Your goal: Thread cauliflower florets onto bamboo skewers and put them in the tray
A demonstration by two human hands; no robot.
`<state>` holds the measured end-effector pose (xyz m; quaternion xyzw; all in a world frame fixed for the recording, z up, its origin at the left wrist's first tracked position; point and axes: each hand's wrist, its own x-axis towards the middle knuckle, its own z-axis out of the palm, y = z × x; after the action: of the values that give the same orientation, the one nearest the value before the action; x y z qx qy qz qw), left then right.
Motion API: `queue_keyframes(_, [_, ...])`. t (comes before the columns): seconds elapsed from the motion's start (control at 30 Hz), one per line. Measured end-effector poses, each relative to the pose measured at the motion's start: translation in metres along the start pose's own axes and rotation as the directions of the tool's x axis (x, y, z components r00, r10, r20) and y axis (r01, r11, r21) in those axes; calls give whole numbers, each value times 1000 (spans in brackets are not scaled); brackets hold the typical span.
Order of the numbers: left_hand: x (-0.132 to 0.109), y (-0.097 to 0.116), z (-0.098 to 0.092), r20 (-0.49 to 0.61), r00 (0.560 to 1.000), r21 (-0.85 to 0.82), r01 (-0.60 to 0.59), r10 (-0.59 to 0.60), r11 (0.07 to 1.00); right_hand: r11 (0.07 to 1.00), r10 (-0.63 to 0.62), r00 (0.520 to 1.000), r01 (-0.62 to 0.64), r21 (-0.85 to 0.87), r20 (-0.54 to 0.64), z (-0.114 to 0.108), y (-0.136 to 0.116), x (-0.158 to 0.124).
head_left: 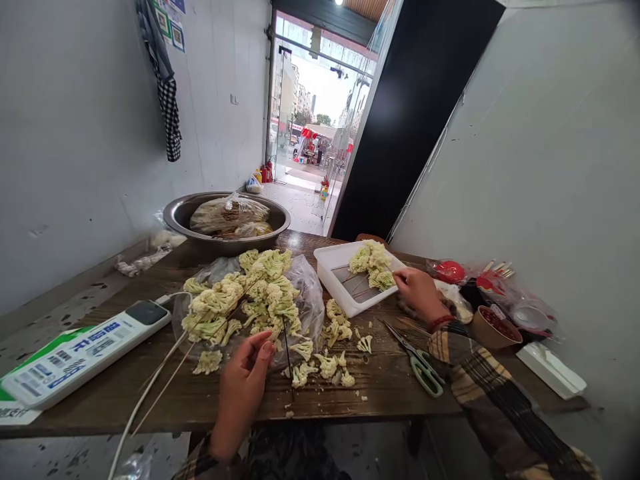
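Observation:
My right hand [419, 293] is closed in a pinch at the right rim of a white plastic tray [334, 291], on a cauliflower skewer [381, 279]. More skewered cauliflower [369, 256] lies in the tray, with thin sticks pointing left. Low in front of the cauliflower pile [270, 287], my left hand [247, 379] is loosely curled, thumb and fingers slightly apart, with nothing visible in it. The pile rests on a clear plastic bag [311, 287]. Thin sticks [167, 380] stick out of it toward the lower left. Loose florets [327, 365] lie in front.
Green-handled scissors [425, 373] lie right of the florets. A metal basin [173, 217] with bagged food stands at the back left. On the left are a white payment device [90, 353] and its cable. Bowls [500, 327], bags and a tissue pack [550, 370] crowd the right.

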<state>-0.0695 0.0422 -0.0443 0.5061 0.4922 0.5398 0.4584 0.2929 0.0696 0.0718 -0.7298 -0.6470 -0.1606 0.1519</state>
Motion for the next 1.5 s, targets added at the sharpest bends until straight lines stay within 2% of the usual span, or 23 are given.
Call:
queue_keyframes(0.13, [-1,0,-2,13,1000,20,23,-23,1000,993,-85,995,88,-73,47,10,-18,14])
queue_keyframes(0.23, [-1,1,-2,-4,1000,34,28,-28,999,986,-123,990,130,-105,71,20,-23,29])
queue_keyframes(0.53, [-1,1,-1,3,998,88,57,-58,994,968,-192,974,208,-138,120,48,-12,69])
queue_keyframes(0.87, [1,1,1,-52,993,129,113,-107,985,941,-289,948,306,-142,133,58,-11,108])
queue_keyframes(1.2, [2,5,4,-84,990,161,127,-115,979,921,-309,905,361,-144,292,85,-15,122])
queue_keyframes(1.37, [3,6,4,-82,992,151,105,-94,983,911,-320,896,381,-158,309,84,-20,120])
queue_keyframes(1.5, [0,7,4,-72,994,158,95,-85,983,907,-337,901,389,-164,275,81,-27,124])
